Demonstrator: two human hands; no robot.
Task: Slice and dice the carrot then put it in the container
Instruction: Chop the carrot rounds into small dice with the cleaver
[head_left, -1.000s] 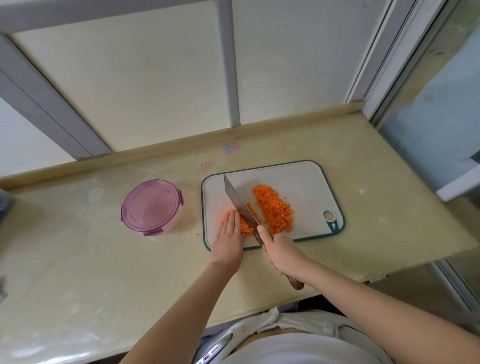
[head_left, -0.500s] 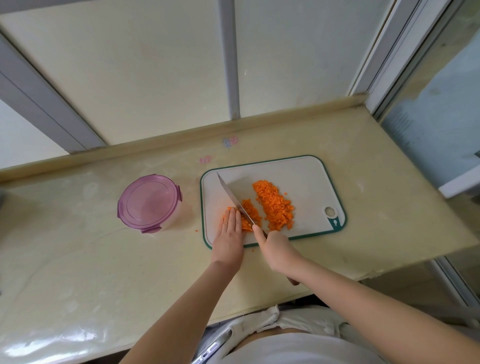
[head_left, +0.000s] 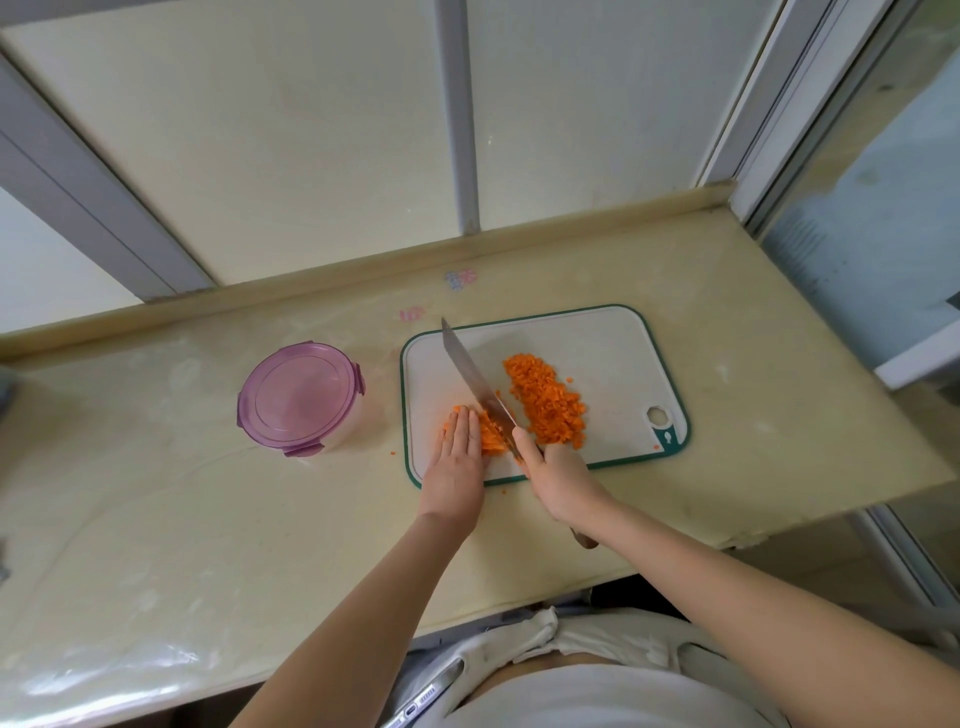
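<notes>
Knife (head_left: 475, 382) lifted, right hand (head_left: 558, 475) gripping; left hand (head_left: 454, 467) fingers (head_left: 460, 428) together on diced carrot (head_left: 492, 435).

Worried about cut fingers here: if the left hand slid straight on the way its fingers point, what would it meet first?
The knife blade, which crosses the cutting board just beyond the left hand; whether its front part is lifted clear is unclear.

knife handle (head_left: 585, 541) inside right hand (head_left: 561, 475), carrot (head_left: 492, 435) partly under left hand (head_left: 454, 467)
</notes>
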